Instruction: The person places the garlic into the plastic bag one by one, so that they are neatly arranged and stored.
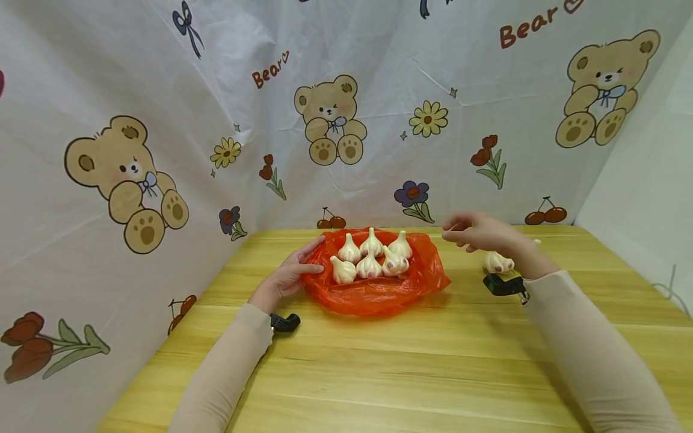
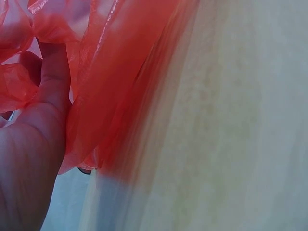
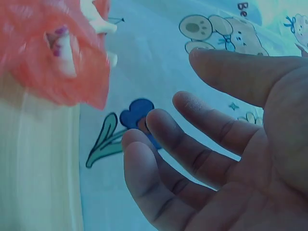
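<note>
A red plastic bag (image 1: 373, 300) lies spread open on the table with several white garlic bulbs (image 1: 370, 266) grouped inside it. My left hand (image 1: 289, 273) grips the bag's left rim, thumb lapped over the edge; in the left wrist view the red film (image 2: 120, 72) partly covers the fingertips. To the right of the bag, my right hand (image 1: 479, 233) hovers in the air with loosely bent fingers (image 3: 166, 130) and nothing between them. Another garlic bulb (image 1: 497, 263) sits on the table under the right wrist, partly hidden by the forearm.
The wooden table (image 1: 346, 379) runs up to a white cloth (image 1: 379, 60) printed with bears and flowers at the back and left. A plain white wall (image 1: 649, 180) stands at the right. Black wrist camera mounts (image 1: 285, 323) jut out below both wrists.
</note>
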`<state>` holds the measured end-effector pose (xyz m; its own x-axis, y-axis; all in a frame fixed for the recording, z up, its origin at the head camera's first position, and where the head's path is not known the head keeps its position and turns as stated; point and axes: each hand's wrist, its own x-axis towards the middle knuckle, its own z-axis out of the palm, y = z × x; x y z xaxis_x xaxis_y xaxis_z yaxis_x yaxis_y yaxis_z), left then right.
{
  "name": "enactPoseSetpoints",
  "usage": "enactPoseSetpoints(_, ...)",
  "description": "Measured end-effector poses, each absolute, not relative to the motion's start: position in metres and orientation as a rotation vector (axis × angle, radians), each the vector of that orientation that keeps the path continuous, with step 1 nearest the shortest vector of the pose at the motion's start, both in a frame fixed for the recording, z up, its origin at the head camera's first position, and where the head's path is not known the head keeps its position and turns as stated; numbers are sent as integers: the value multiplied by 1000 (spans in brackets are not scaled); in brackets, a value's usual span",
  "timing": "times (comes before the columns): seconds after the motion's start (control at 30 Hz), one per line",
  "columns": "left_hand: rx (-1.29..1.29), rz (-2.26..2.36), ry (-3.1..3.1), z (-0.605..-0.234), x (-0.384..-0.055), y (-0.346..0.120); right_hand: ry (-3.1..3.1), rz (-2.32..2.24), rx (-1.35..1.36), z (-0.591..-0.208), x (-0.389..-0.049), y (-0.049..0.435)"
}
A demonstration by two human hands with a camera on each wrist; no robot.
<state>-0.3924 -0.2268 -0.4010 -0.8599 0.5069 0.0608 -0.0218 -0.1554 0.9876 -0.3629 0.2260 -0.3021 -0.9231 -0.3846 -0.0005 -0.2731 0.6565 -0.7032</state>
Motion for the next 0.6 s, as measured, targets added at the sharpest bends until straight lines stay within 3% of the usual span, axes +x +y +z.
enactPoseSetpoints(0.6, 530, 2075, 1780, -401, -392, -227, 2864, -1048, -463, -313, -352, 289)
